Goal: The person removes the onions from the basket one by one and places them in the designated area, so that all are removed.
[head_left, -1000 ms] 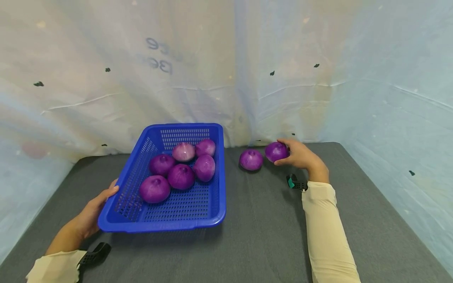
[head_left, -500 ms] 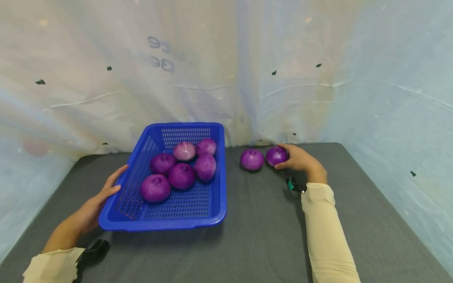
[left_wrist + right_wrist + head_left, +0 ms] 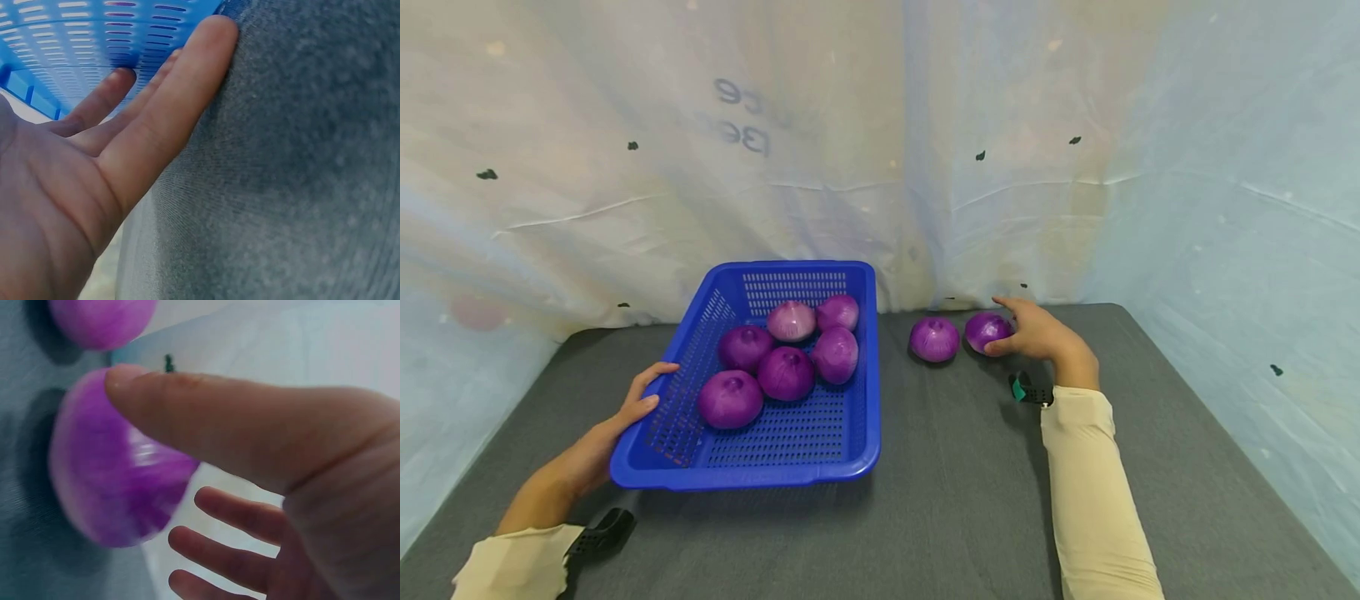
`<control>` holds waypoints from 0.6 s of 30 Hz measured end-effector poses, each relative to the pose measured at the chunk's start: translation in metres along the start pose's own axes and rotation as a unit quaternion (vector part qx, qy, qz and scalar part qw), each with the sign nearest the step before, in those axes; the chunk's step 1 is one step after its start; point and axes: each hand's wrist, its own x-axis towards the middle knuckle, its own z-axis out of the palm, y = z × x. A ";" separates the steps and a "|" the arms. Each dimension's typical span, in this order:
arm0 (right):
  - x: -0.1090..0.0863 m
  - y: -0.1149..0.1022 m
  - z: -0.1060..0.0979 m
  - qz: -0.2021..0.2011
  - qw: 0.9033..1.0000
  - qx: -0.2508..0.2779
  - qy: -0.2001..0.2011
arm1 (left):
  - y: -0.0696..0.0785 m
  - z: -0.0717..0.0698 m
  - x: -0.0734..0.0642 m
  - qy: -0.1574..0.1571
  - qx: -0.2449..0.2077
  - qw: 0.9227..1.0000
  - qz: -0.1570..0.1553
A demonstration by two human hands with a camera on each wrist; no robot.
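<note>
By one onion [image 3: 982,331], right grip [image 3: 1047,333] spread.

There are eight onions [image 3: 934,340], one basket [image 3: 745,480] and two wrist straps [image 3: 597,542].

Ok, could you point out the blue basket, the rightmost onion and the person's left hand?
Blue basket [image 3: 745,480], head view: middle of its near rim.
Rightmost onion [image 3: 985,330], head view: its visible middle.
Left hand [image 3: 598,443], head view: middle of the hand.

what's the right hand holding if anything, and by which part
Nothing: the right hand is spread at the rightmost onion, its fingers not closed round it.
</note>
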 end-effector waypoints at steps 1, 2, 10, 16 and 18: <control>-0.001 -0.003 -0.002 -0.004 1.000 -0.002 0.002 | 0.001 0.000 0.000 0.001 0.001 1.000 -0.004; -0.003 -0.006 -0.004 -0.007 1.000 -0.002 0.005 | 0.001 0.001 0.001 0.000 -0.002 1.000 -0.005; -0.010 -0.054 -0.011 -0.106 0.993 0.012 0.042 | 0.002 0.003 0.001 0.005 -0.002 1.000 -0.004; -0.008 -0.088 -0.002 -0.179 0.983 0.018 0.039 | 0.002 0.003 0.002 0.022 0.021 0.999 -0.010; -0.006 -0.094 0.002 -0.186 0.982 0.020 0.033 | 0.002 0.003 0.002 0.024 0.029 0.999 -0.008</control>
